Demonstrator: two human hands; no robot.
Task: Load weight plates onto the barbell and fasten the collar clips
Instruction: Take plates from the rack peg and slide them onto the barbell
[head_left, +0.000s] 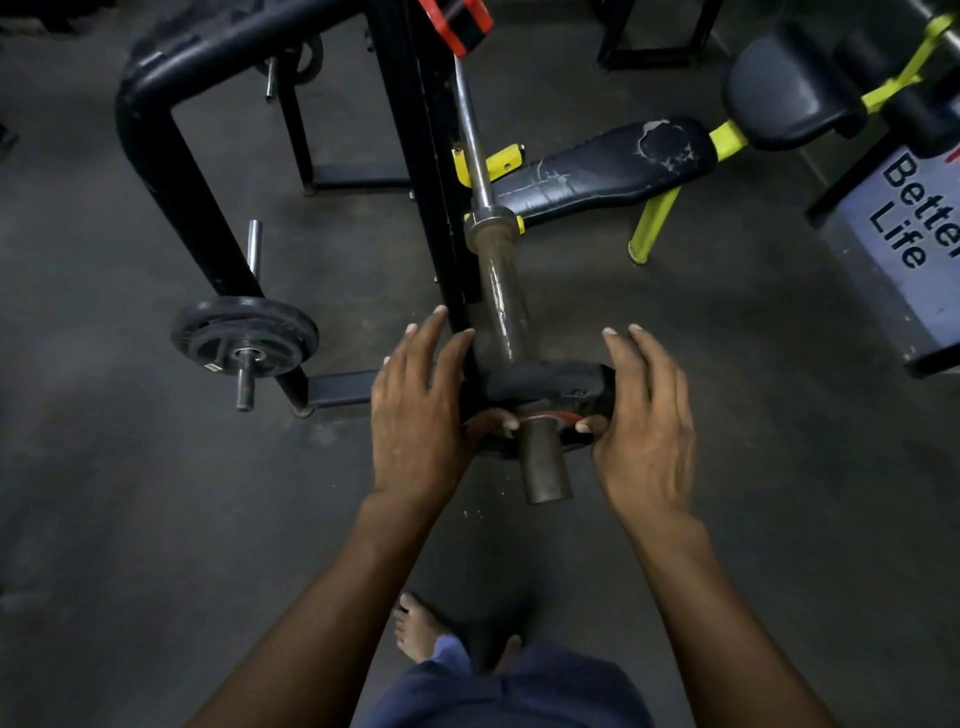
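At centre frame, a round black rubber weight plate (540, 387) sits on the brown steel barbell sleeve (506, 306). The left hand (415, 410) and right hand (644, 415) clasp its opposite edges, fingers spread, thumbs against its near face.

arms: bare, no sleeves | feet: bare | legwear (519, 691): blue, possibly shorts

worn black bench (597, 171), "better life" sign (904, 218)
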